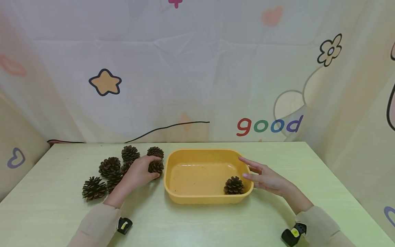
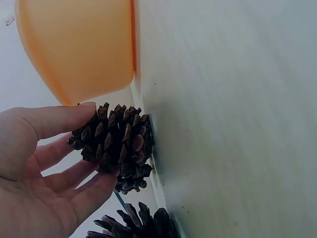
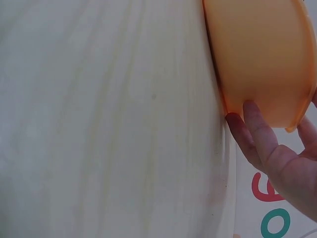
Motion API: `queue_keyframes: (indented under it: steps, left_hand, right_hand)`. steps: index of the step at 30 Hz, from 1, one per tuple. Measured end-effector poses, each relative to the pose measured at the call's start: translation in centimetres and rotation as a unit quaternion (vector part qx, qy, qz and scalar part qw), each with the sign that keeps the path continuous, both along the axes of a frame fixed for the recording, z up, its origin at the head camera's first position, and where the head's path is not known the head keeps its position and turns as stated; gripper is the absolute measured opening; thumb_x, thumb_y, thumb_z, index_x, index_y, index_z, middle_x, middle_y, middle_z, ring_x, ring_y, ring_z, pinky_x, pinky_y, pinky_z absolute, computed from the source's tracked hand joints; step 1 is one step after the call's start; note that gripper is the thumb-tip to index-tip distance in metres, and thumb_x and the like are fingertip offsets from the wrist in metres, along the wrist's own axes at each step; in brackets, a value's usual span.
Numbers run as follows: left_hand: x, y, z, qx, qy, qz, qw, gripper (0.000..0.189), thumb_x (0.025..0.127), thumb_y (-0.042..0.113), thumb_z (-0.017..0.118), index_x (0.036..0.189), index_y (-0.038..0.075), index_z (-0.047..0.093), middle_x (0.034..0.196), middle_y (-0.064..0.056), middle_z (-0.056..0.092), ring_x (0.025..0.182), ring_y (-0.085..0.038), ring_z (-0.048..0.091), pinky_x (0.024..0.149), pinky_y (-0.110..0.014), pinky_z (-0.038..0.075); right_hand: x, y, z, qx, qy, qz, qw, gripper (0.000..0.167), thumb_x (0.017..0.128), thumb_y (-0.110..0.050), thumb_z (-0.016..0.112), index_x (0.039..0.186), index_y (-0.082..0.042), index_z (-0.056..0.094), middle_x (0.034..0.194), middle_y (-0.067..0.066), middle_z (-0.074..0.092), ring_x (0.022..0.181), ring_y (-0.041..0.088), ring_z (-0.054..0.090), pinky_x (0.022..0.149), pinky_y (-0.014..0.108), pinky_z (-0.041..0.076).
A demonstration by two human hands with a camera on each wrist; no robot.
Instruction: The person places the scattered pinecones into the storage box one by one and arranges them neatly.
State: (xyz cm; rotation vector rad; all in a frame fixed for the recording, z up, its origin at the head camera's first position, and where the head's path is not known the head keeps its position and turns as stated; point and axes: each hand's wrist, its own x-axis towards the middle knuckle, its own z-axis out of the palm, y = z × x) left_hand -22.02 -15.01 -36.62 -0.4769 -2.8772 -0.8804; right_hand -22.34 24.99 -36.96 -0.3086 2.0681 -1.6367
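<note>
My left hand [image 1: 139, 172] is just left of a yellow plastic basin [image 1: 208, 200], its thumb and fingers around a brown pine cone [image 1: 156, 167]. In the left wrist view, that pine cone [image 2: 119, 139] sits at the tabletop, thumb on one side and fingers on the other. My right hand [image 1: 267, 177] holds the basin's right end, with the thumb over the rim and other fingers against the outside wall. Those fingers [image 3: 260, 126] show against the wall in the right wrist view. One pine cone [image 1: 234, 186] lies inside the basin's near right corner.
Several more pine cones [image 1: 110, 167] are grouped on the table left of the basin, some partly hidden by the left hand. One pine cone [image 1: 155, 152] lies just behind the gripped one. A printed curtain [image 1: 185, 85] hangs along the back edge of the pale table [image 1: 197, 226].
</note>
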Motion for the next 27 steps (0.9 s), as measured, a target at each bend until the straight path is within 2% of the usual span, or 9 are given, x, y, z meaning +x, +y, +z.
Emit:
queue_keyframes:
  steps: [7,13,27]
  left_hand:
    - [0.1,0.0,0.1,-0.002,0.001,0.003,1.0000,0.046,0.075,0.005,0.072,0.118,-0.002,0.057,0.118,-0.019,0.057,0.113,-0.039,0.049,0.094,-0.052,0.040]
    - [0.5,0.0,0.7,0.005,0.001,0.004,1.0000,0.046,0.075,0.005,0.072,0.118,-0.001,0.057,0.119,-0.018,0.057,0.114,-0.039,0.048,0.095,-0.053,0.039]
    - [2.5,-0.5,2.3,0.033,0.037,0.011,0.9987,0.046,0.076,0.008,0.072,0.119,0.003,0.058,0.118,-0.020,0.057,0.111,-0.039,0.050,0.090,-0.055,0.042]
  right_hand:
    - [0.0,0.0,0.0,0.003,-0.002,-0.001,1.0000,0.072,0.090,-0.023,0.058,0.147,-0.015,0.015,0.150,0.021,0.002,0.130,0.043,0.026,0.092,0.038,0.044]
    - [-0.1,0.1,0.0,0.001,0.003,0.009,1.0000,0.072,0.090,-0.023,0.058,0.147,-0.014,0.014,0.149,0.024,0.003,0.129,0.043,0.029,0.091,0.037,0.046]
    - [0.0,0.0,0.1,0.012,0.004,-0.004,0.9999,0.072,0.089,-0.024,0.059,0.146,-0.015,0.016,0.149,0.023,0.006,0.128,0.043,0.031,0.090,0.038,0.046]
